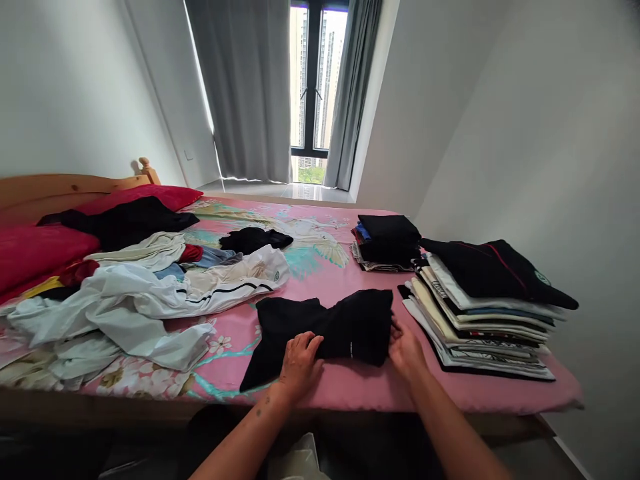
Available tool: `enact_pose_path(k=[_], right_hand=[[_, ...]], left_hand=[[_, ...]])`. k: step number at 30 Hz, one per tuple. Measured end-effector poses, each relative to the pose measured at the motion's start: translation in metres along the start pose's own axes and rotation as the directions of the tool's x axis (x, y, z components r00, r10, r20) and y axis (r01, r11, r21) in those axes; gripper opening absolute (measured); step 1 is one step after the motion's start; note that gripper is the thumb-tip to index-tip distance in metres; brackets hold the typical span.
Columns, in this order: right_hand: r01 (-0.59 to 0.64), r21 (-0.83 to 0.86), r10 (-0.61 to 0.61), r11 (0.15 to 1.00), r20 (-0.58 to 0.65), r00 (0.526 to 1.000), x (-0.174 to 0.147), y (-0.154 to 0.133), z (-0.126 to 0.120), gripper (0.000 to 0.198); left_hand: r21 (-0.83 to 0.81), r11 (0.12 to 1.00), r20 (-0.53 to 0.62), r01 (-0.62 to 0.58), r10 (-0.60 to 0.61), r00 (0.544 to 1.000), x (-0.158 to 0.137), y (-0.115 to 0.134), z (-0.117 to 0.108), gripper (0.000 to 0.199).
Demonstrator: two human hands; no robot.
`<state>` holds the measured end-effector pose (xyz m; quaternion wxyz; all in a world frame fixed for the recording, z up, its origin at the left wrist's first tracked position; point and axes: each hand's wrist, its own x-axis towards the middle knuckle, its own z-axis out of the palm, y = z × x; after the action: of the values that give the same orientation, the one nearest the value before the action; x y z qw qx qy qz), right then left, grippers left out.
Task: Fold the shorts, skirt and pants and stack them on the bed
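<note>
A black garment (pixel 290 333) with a small white mark lies across the front of the bed; its exact kind is unclear. My left hand (pixel 301 365) is closed on its near edge around the middle, with the fabric bunched at the fingertips. At the garment's right end, my right hand (pixel 405 350) pinches the edge, and that end is raised a little off the sheet. The fingertips of my right hand are partly hidden by the cloth.
Loose clothes (pixel 125 300) are heaped on the bed's left side by red pillows (pixel 45 257). A small black cloth (pixel 256 239) lies mid-bed. To the right stand a tall folded stack (pixel 490 320) and a smaller folded stack (pixel 387 240). The pink sheet (pixel 320 393) ends near me.
</note>
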<state>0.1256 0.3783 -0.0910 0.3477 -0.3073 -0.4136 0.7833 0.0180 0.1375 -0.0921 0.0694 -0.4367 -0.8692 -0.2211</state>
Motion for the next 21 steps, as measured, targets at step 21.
enact_pose_path(k=[21], right_hand=[[0.135, -0.612, -0.212, 0.779, -0.055, 0.976, -0.068, -0.033, -0.049, 0.05]], left_hand=[[-0.162, 0.982, 0.115, -0.096, 0.116, 0.987, 0.007, 0.077, -0.016, 0.028]])
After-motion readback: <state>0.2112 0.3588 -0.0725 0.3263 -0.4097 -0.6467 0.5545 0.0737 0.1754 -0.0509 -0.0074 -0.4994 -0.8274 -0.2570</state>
